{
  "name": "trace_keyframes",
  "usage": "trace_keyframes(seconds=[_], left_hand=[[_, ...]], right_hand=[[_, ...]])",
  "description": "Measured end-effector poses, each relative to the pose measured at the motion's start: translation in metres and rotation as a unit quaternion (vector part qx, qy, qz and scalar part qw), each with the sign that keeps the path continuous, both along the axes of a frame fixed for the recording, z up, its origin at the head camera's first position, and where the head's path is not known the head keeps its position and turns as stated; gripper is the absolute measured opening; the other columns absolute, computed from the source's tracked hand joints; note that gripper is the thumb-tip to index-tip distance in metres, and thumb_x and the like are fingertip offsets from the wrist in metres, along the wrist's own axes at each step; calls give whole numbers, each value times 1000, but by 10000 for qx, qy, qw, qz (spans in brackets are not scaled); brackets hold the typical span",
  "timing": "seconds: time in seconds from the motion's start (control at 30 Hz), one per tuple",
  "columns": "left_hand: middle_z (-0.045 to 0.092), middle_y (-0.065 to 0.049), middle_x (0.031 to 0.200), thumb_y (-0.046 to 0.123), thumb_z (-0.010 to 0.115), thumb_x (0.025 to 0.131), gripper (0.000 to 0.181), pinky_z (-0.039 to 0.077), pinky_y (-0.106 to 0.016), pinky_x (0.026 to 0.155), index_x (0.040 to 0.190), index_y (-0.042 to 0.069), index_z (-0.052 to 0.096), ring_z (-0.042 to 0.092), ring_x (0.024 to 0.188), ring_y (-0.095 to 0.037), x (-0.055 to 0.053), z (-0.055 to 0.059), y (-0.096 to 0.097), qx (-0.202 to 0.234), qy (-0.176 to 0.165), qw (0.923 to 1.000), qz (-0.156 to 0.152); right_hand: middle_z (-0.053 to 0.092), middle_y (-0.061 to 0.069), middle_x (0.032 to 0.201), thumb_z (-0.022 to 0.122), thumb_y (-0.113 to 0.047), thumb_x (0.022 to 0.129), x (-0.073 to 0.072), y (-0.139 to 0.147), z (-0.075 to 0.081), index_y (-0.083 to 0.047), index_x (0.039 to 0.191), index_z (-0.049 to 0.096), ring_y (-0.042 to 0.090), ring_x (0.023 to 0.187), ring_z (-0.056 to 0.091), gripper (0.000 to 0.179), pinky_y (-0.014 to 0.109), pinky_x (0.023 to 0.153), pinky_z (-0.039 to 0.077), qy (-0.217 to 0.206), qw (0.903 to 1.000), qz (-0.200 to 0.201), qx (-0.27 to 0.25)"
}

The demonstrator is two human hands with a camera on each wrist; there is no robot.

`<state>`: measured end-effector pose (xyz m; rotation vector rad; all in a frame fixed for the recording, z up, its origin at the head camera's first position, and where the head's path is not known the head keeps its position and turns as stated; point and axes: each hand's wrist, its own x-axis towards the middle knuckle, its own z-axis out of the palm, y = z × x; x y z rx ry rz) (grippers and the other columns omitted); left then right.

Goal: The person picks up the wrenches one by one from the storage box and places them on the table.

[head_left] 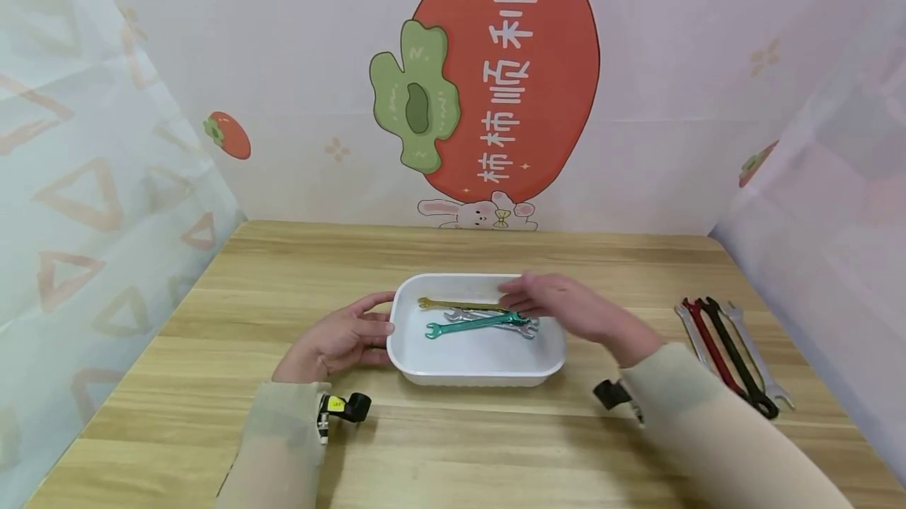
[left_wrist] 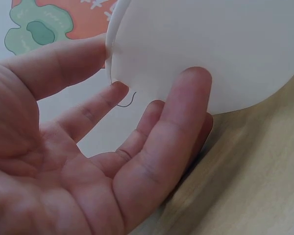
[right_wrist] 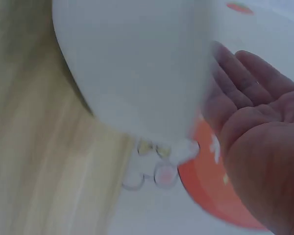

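Observation:
A white tray (head_left: 467,368) stands on the wooden table, holding several open-end wrenches: a gold wrench (head_left: 442,304), a teal wrench (head_left: 463,326) and silver ones crossing beneath. At its left end, my left hand (head_left: 347,338) touches the outer wall with spread, relaxed fingers; in the left wrist view the fingertips (left_wrist: 191,81) lie against the white wall. My right hand (head_left: 566,304) is over the tray's right end, fingers extended and partly covering the wrench ends. In the right wrist view, the right palm (right_wrist: 264,127) shows nothing held, beside the blurred tray wall (right_wrist: 132,68).
To the right, several more wrenches lie side by side on the table: a red wrench (head_left: 715,348), a black wrench (head_left: 739,359) and silver wrenches, one of them (head_left: 760,355) outermost. A printed cloth backdrop (head_left: 304,178) rises behind the table, with cloth at both sides.

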<state>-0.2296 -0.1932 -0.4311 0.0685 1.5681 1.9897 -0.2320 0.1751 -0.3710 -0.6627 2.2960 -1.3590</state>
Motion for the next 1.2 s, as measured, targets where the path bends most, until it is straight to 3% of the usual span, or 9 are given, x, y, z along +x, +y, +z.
trace_keyframes(seconds=[0.17,0.3,0.57,0.7,0.77,0.87,1.0,1.1,1.2], left_hand=[[45,-31,135,-6,58,95,68,54,-53,84,155,10,29,63,102,-37,-1,-1,2,44,-17,10000,-10],[47,-29,133,-6,59,94,69,54,-54,84,154,10,29,63,102,-37,-2,-1,2,107,-41,9999,3],[46,-30,133,-6,59,95,69,55,-53,83,154,10,29,62,103,-38,-2,-1,1,95,-36,9999,-16],[46,-30,133,-6,59,95,69,55,-53,83,154,9,28,62,104,-38,-2,-3,0,70,-28,10000,-9],[46,-30,133,-6,57,95,68,54,-53,84,155,9,28,62,104,-38,-2,-3,-1,57,-19,10000,1],[46,-29,133,-6,57,96,68,54,-53,84,155,9,27,62,104,-37,-1,-3,-2,55,7,10000,4],[48,-28,129,-6,58,96,69,54,-53,84,155,8,26,63,102,-36,-1,-3,-4,84,59,9999,-50],[49,-28,128,-6,58,96,69,55,-52,84,155,8,26,63,101,-35,-1,-3,-4,110,84,9999,-85],[50,-27,128,-6,58,96,69,55,-51,84,155,7,26,64,101,-35,-2,-3,-4,119,104,9998,-111]], right_hand=[[62,6,133,26,-53,107,-6,-35,-20,-6,137,61,25,128,52,66,48,109,36,517,9889,207,1377],[65,7,127,24,-55,106,-7,-44,-25,-3,126,68,26,125,53,71,46,108,37,810,9768,128,1978],[67,1,113,33,-48,108,-7,-46,-26,-8,123,69,22,113,57,56,46,103,41,1004,9721,113,2116],[66,-4,105,50,-30,106,-10,-47,-29,-10,123,70,17,100,57,33,41,96,46,1200,9667,370,2231],[69,-3,108,59,-18,102,-12,-48,-31,-8,126,68,15,102,60,28,40,95,48,1272,9676,547,2109],[68,-2,121,67,-5,95,-17,-50,-33,-8,134,63,14,112,61,39,39,99,48,954,9770,711,1767],[64,-5,130,71,0,89,-24,-52,-38,-11,139,59,11,119,58,53,37,103,45,426,9855,842,1410],[64,-8,129,72,2,86,-28,-53,-44,-13,139,60,8,119,57,56,36,103,44,576,9819,939,1537],[65,-13,124,73,3,85,-30,-54,-49,-17,135,64,5,114,58,55,35,101,45,930,9724,891,1947]])
